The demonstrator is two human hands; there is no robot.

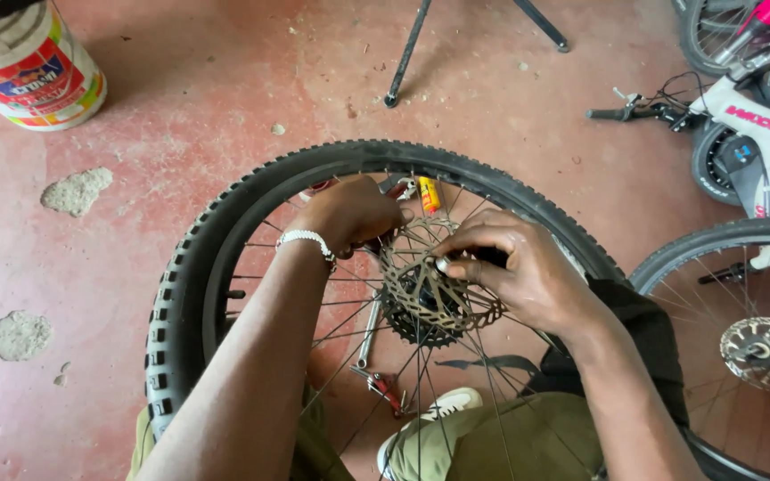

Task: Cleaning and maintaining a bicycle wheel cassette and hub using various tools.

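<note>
A bicycle wheel with a knobby black tyre [225,214] rests across my lap, spokes up. At its hub sits a metal disc brake rotor [430,285] over a dark sprocket. My left hand [349,212], with a white bead bracelet at the wrist, is closed on a tool with a red handle at the rotor's far edge; most of the tool is hidden. My right hand [514,267] grips the hub beside the rotor, fingers curled over a dark part.
A paint bucket [28,62] stands at the far left on the red concrete floor. A white bicycle [759,125] and another wheel with a rotor [764,352] lie at right. Stand legs [407,53] at the back. Tools [380,383] lie under the spokes.
</note>
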